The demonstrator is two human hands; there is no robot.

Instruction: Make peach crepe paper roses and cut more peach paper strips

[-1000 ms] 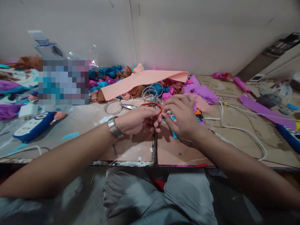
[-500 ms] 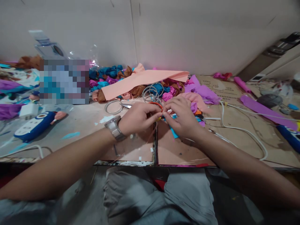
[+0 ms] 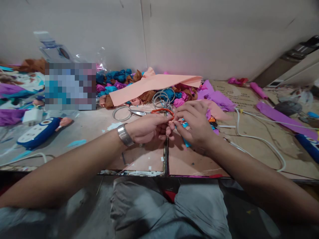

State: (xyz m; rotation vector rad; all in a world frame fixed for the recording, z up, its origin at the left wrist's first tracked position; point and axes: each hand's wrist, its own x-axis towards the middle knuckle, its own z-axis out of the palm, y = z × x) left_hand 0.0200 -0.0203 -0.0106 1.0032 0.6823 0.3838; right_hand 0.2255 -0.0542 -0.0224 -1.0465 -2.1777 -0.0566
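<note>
My left hand (image 3: 148,127), with a metal watch on the wrist, is turned partly palm up, its fingers curled in. My right hand (image 3: 195,124) comes in from the other side, and its thumb and fingertips pinch close against the left fingertips. Both hands are closed around something small, perhaps a bit of peach paper, mostly hidden by the fingers. Just behind the left hand lie scissors (image 3: 139,113) with orange handles. Wire rings (image 3: 122,114) lie left of the scissors. Beyond the hands a folded peach crepe paper strip (image 3: 149,87) rests on crumpled colored paper.
A blue-and-white power strip (image 3: 40,134) lies at left near a white plug adapter (image 3: 32,117). White cable (image 3: 261,136) loops over cardboard at right, beside a purple paper strip (image 3: 284,119). A steel flask (image 3: 281,63) leans at the back right. A clear bottle (image 3: 56,51) stands back left.
My left hand has rolled over from back-up to partly palm-up, uncovering more of the scissors' orange handles. The right hand stays pinched at the same spot, its fingers slightly shifted.
</note>
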